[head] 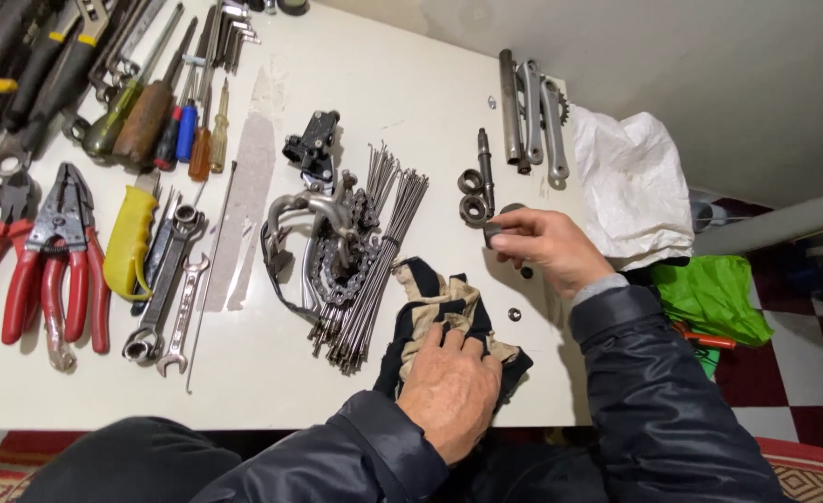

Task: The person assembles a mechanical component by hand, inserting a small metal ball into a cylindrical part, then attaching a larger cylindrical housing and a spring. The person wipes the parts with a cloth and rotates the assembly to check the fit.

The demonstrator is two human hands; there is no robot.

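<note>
Your right hand [546, 244] had its grip closed on a small dark metal ring [492, 230], pinched in the fingertips just above the white bench [430, 102]. The ring was short and round, so I could not tell which way it pointed. Just beyond your grip lay two more rings [472, 196] and a thin axle [485, 168] pointing away from you. Your left hand [450, 391] lay flat and open on a dark and tan rag [435, 298], likely to keep it in place.

Two crank arms [542, 116], two red-handled pliers [43, 261], one rag [439, 303], two hands [453, 387].
</note>
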